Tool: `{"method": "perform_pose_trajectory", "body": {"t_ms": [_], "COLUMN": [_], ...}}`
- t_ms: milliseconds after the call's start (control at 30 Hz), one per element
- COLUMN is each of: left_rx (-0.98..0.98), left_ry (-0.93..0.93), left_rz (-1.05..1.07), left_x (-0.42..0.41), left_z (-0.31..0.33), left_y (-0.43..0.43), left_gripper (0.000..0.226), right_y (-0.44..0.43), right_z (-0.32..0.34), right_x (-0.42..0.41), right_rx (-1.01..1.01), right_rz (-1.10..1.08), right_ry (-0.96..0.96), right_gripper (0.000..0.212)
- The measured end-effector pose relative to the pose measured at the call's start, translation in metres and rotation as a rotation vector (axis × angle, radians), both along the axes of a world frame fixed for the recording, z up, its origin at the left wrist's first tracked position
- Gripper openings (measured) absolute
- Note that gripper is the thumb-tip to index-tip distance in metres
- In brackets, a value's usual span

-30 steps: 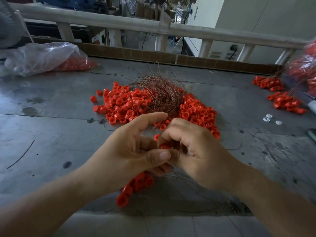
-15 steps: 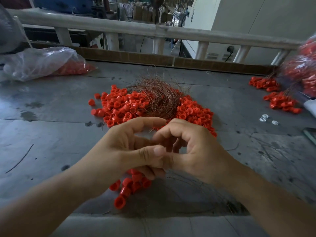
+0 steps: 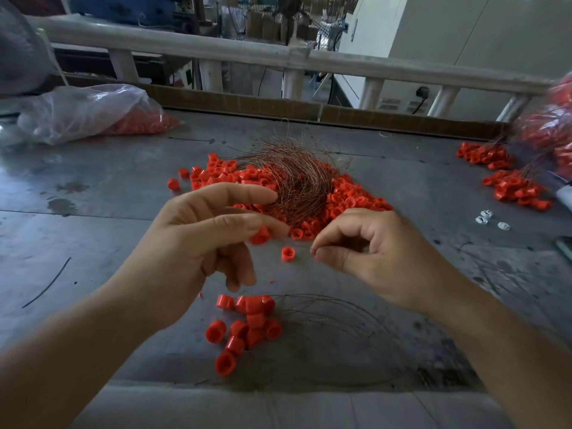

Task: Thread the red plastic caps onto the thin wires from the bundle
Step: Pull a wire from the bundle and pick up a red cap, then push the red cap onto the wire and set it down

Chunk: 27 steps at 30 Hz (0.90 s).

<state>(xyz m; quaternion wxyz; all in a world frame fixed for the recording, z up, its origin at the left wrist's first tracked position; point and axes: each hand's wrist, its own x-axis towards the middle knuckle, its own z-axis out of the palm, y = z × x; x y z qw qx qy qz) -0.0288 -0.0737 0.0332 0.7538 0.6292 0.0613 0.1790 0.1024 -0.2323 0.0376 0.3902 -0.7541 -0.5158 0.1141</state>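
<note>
A pile of loose red plastic caps (image 3: 349, 199) lies mid-table with a bundle of thin copper wires (image 3: 297, 181) on top. My left hand (image 3: 198, 243) pinches one red cap (image 3: 260, 236) between thumb and fingers, just in front of the pile. My right hand (image 3: 377, 255) pinches a thin wire (image 3: 313, 250) between thumb and forefinger, its tip pointing left. A single cap (image 3: 288, 253) sits between the two hands. Below them lies a cluster of caps strung on wires (image 3: 247, 326), the wires arcing to the right.
A clear plastic bag of red caps (image 3: 93, 113) lies at the back left. More threaded caps (image 3: 513, 190) and another bag (image 3: 554, 125) sit at the far right, with small white parts (image 3: 489, 218) nearby. A cardboard strip (image 3: 278, 106) edges the grey metal table (image 3: 93, 243).
My hands were pressed together over one cap; now they have parted. The left holds a cap, the right holds a wire, and the threaded cluster lies uncovered below.
</note>
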Motion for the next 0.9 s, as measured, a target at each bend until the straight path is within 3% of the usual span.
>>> {"method": "perform_pose_trajectory", "body": {"t_ms": [133,200,333,433,700,900], "left_rx": [0.142,0.259,0.765,0.998,1.167,1.183], "left_ry": [0.035,0.093,0.274,0.323,0.414,0.413], "left_rz": [0.275,0.385,0.519,0.495,0.429,0.399], "left_x": [0.003,0.007,0.016,0.02,0.034,0.035], "left_z": [-0.002,-0.006,-0.022,-0.03,-0.04,-0.041], "left_y": [0.006,0.011,0.018,0.022,0.032,0.036], "left_gripper": [0.015,0.024,0.023,0.021,0.026,0.017], "right_y": [-0.002,-0.002,-0.003,-0.004,-0.006,-0.002], "right_z": [0.0,0.0,-0.001,-0.003,-0.003,-0.003], "right_x": [-0.004,-0.005,-0.007,-0.008,-0.008,-0.005], "right_rx": [-0.068,-0.112,-0.255,-0.407,-0.466,-0.339], "right_rz": [0.068,0.096,0.166,0.218,0.218,0.124], "right_ry": [-0.05,-0.062,-0.101,-0.131,-0.091,-0.063], "right_gripper": [0.02,0.016,0.005,0.004,0.014,0.015]}}
